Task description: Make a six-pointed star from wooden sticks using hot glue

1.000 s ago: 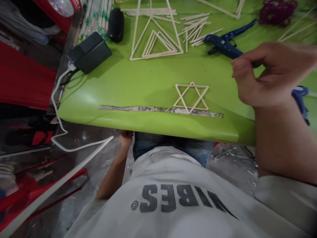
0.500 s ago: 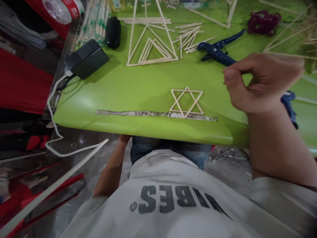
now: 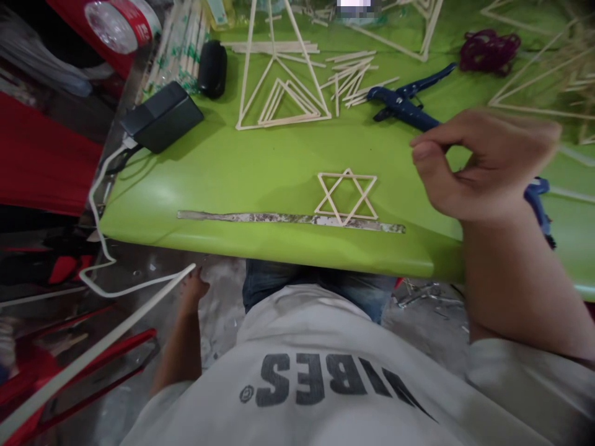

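A six-pointed star of thin wooden sticks [image 3: 348,175] lies flat on the green table [image 3: 232,167], its lowest tip over a mottled strip [image 3: 269,218]. To its right the right hand [image 3: 483,164] hangs above the table, thumb and forefinger pinched together, the rest curled; I can't tell whether anything's between them. Just beyond sits a blue hand tool [image 3: 403,105]. The left hand [image 3: 195,288] hangs beside the table near a white cable [image 3: 116,334], its fingers too unclear to read.

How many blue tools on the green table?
2. The first blue tool lies beyond the right hand, which partly covers it; the second blue tool is behind the right arm, partly hidden. More may be hidden there.
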The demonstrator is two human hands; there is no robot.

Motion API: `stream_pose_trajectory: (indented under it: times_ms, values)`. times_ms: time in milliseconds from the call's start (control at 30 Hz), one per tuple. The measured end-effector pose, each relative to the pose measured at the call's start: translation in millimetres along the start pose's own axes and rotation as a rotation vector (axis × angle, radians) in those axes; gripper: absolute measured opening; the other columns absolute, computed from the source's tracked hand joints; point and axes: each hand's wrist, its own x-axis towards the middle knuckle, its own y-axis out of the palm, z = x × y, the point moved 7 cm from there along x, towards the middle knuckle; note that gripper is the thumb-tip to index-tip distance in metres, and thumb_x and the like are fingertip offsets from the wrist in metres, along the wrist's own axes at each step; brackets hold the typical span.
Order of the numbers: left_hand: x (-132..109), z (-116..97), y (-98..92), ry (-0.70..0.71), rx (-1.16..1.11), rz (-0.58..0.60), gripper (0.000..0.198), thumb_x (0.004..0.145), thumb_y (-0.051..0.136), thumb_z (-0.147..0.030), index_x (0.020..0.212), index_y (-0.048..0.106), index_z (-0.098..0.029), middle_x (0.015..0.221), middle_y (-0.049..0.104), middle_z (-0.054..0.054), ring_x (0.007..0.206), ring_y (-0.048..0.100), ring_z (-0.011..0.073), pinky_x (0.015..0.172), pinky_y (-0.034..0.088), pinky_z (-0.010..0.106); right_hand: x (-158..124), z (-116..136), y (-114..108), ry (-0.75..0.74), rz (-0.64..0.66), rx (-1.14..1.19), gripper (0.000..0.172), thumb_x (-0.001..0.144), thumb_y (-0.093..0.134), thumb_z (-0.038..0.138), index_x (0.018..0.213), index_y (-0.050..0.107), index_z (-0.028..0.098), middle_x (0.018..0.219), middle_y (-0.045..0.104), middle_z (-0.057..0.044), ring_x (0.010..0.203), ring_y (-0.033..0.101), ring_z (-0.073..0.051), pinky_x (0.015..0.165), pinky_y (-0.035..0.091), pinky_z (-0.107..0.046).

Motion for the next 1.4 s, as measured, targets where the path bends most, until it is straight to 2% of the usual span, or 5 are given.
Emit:
stream_pose_trajectory:
  times_ms: [200, 367, 667, 967, 1400]
  values:
    - [-45, -49, -24.6, 0.258, -0.078, 0.479, 0.030, 0.120, 0.062, -0.037, 0.105, 0.078, -0.017, 0.092, 0.079, 0.004, 0.087, 0.078, 0.0230, 0.086, 0.067, 0.037, 2, 1, 7, 0.000, 0.096, 0.032, 0.015, 0.107, 0.077, 0.028, 0.092, 0.079, 0.027, 0.075, 0.078, -0.002, 0.064, 0.071, -0.016, 0.060, 0.053, -0.034]
    - [-115, -210, -76.2, 1.038, -0.289, 0.707, 0.032, 0.121, 0.049, -0.025, 0.110, 0.078, -0.026, 0.108, 0.087, 0.003, 0.102, 0.079, 0.0203, 0.102, 0.059, 0.035, 0, -1, 15, 0.059, 0.180, 0.050, 0.016, 0.110, 0.074, 0.027, 0.094, 0.076, 0.028, 0.079, 0.080, -0.003, 0.069, 0.073, -0.018, 0.063, 0.056, -0.035]
    - [-99, -402, -157.9, 1.527, -0.021, -0.194, 0.026, 0.108, 0.057, -0.010, 0.102, 0.078, -0.023, 0.086, 0.080, 0.001, 0.073, 0.069, 0.0184, 0.067, 0.050, 0.037, -24, 8, 30, 0.285, 0.978, 0.371, 0.009, 0.105, 0.078, 0.023, 0.105, 0.086, 0.018, 0.091, 0.082, -0.005, 0.076, 0.067, -0.015, 0.071, 0.049, -0.032]
    - [60, -392, -184.8, 1.159, -0.670, -0.505, 0.019, 0.112, 0.067, -0.030, 0.095, 0.075, -0.027, 0.078, 0.073, -0.002, 0.064, 0.065, 0.0121, 0.058, 0.050, 0.032, -45, 12, 51, 0.263, 1.095, 0.303, 0.030, 0.117, 0.059, 0.023, 0.097, 0.082, 0.022, 0.092, 0.081, -0.007, 0.081, 0.071, -0.021, 0.078, 0.048, -0.035]
    - [49, -399, -175.6, 1.142, -0.414, -0.062, 0.012, 0.096, 0.069, -0.017, 0.092, 0.080, -0.021, 0.080, 0.080, 0.003, 0.064, 0.068, 0.0160, 0.057, 0.053, 0.029, -33, -21, 64, 0.328, 0.924, -0.003, 0.030, 0.116, 0.057, 0.028, 0.105, 0.083, 0.020, 0.101, 0.086, -0.011, 0.087, 0.076, -0.024, 0.079, 0.051, -0.037]
